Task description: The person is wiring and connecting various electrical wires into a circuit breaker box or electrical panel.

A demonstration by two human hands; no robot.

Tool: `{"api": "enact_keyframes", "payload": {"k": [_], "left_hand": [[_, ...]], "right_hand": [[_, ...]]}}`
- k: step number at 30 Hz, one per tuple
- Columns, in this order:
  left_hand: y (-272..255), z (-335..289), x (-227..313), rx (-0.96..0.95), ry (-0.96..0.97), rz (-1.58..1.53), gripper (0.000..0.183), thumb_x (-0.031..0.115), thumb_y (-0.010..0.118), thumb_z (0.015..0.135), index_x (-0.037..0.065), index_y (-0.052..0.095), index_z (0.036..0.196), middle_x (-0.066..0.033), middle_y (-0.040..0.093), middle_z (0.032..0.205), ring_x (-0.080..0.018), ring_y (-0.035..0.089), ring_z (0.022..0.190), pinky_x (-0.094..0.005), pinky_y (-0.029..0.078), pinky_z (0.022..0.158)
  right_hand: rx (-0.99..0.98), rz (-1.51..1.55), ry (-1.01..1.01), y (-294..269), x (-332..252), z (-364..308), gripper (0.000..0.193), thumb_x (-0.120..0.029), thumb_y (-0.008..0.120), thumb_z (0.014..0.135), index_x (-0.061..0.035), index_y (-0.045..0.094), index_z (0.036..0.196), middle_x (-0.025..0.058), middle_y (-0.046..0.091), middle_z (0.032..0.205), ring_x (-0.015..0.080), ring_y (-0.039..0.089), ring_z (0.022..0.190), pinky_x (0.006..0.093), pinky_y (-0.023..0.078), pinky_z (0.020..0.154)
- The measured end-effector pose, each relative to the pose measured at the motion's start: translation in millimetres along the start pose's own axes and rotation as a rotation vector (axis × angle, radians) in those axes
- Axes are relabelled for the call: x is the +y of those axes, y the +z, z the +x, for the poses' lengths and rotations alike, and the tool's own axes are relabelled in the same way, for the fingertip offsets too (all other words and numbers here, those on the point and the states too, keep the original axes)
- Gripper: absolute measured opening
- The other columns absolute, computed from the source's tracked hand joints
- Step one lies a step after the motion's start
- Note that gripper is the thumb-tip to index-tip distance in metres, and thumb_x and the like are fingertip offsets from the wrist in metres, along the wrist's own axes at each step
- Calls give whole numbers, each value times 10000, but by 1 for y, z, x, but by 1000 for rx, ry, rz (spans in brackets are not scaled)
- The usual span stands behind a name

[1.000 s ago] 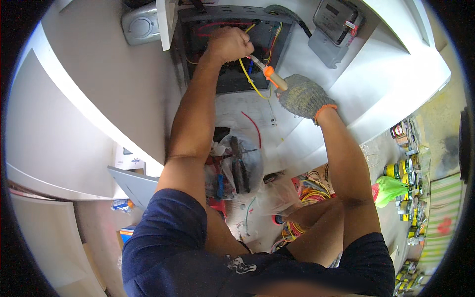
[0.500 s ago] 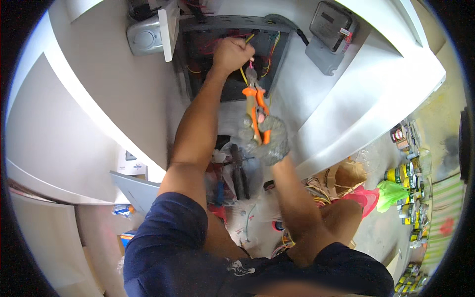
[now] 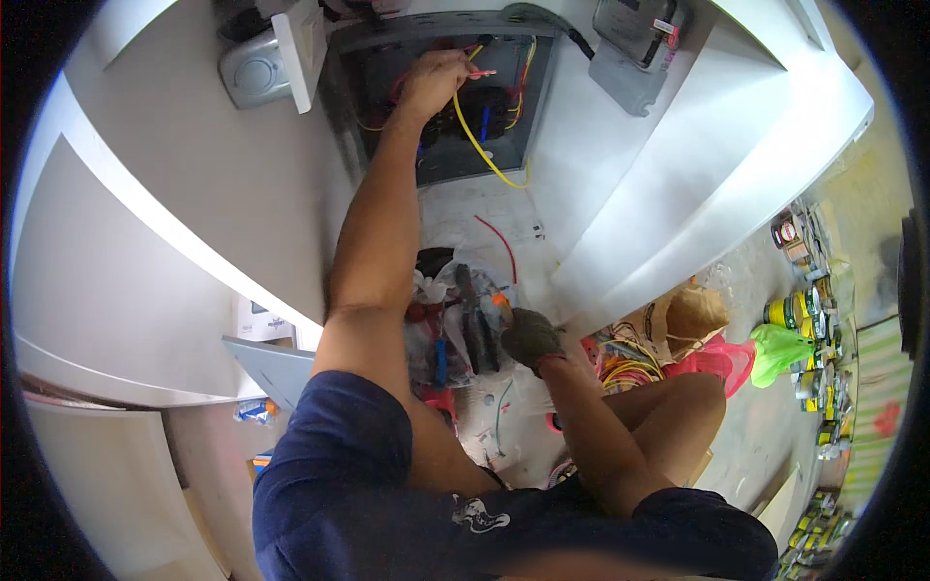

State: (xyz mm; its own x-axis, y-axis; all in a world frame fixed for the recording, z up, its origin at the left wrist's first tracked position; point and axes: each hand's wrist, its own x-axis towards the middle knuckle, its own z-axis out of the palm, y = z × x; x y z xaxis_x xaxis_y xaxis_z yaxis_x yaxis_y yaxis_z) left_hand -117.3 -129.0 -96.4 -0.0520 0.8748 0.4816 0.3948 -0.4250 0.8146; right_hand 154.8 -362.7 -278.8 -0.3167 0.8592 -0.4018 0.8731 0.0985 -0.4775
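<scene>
Inside the grey electrical box (image 3: 351,107) my bare left hand (image 3: 433,85) is closed round a bunch of wires. Pinkish-red wire ends (image 3: 481,74) poke out to the right of its fingers. Beside it a yellow wire (image 3: 474,137) hangs down and curves to the right over the box's lower edge. My right hand (image 3: 533,337), in a dark grey glove, is low over the floor by the tool pile, curled round the pliers. Only an orange end of the pliers (image 3: 501,300) shows past the glove. A loose piece of red wire (image 3: 503,242) lies below the box.
White panels (image 3: 668,184) flank the box on both sides. Dark-handled tools (image 3: 475,324) lie on plastic between my legs. Coiled yellow wires (image 3: 635,368), a brown paper bag (image 3: 696,320) and a green bag (image 3: 778,353) are at the right. Several cans (image 3: 809,387) line the far right.
My right hand has pulled the pliers down from the wire ends to the tool pile. The left hand stays on the wires, its wire ends now turned right. A red wire piece now shows below the box.
</scene>
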Motion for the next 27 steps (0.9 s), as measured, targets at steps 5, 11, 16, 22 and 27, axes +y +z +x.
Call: {"api": "enact_keyframes", "payload": {"k": [5,11,16,22,27], "left_hand": [[4,-7,-12,-183,7,243,155,120,642,845,33,699,959,-56,688,835,-157,629,795,-299,489,756],[-1,-11,-20,-341,-60,262,220,238,755,829,71,696,961,-31,689,870,-141,623,826,-304,493,779],[-14,-8,-31,-273,24,195,193,137,779,783,45,708,937,-62,707,876,-136,639,796,-298,509,759],[-25,-10,-47,-77,106,293,205,180,757,836,41,691,971,-72,712,938,-133,651,865,-285,524,798],[-18,-10,-37,745,39,923,607,203,723,788,-12,469,1296,-155,620,1143,-279,606,985,-378,492,879]], "right_hand": [[-138,-325,151,9,4,20,397,-311,614,807,-40,659,1094,227,668,1015,385,636,976,470,491,861],[1135,-235,-549,-124,-80,73,472,-182,596,833,-130,540,1298,171,574,1197,376,598,996,455,512,833],[1314,-374,-681,-196,-133,134,319,-218,587,863,-151,607,1174,137,625,1147,330,605,1001,463,496,833],[796,-532,-575,-214,-161,168,208,-224,542,886,-87,680,957,160,691,916,356,671,838,481,530,717],[772,-251,-468,-215,-206,179,357,-320,475,911,-38,689,961,222,684,923,398,668,873,487,529,765]]}}
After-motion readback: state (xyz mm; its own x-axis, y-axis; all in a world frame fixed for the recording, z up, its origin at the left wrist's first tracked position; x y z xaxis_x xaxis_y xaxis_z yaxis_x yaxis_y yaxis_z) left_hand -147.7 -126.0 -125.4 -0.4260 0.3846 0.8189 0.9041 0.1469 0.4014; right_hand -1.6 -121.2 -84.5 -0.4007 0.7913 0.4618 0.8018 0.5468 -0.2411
